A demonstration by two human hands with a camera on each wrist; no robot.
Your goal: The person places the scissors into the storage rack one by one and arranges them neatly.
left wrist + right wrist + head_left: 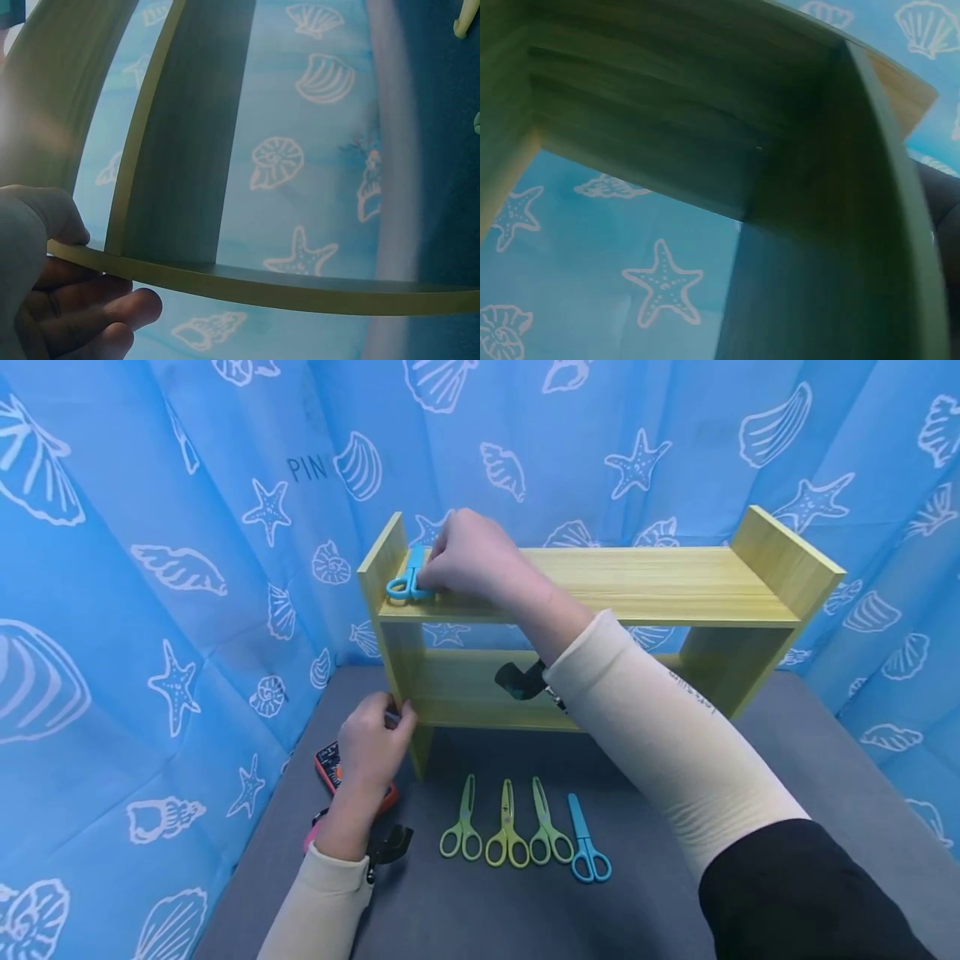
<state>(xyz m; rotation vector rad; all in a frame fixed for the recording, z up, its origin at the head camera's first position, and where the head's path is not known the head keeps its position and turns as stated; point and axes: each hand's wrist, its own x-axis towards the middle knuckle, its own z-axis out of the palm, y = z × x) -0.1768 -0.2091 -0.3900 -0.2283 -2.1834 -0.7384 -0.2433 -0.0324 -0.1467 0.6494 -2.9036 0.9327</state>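
Blue scissors (408, 578) lie at the left end of the top board of a light wooden shelf (637, 578), handles toward the front. My right hand (476, 553) reaches over them, fingers curled and pinching at the right handle; its fingertips are partly hidden. Lower down, my left hand (371, 739) grips the front edge of the shelf's left side panel (300, 298). In the left wrist view the left thumb is on one side of that panel and the fingers (94, 315) on the other. The right wrist view has only the shelf's underside (667, 112) and side, without the hand.
On the grey table in front of the shelf lie green scissors (465, 827), yellow scissors (507, 831), another green pair (547, 831) and a blue pair (585, 843), in a row. A red-and-black device (327, 762) sits behind my left wrist. A shell-print curtain (187, 635) surrounds the table.
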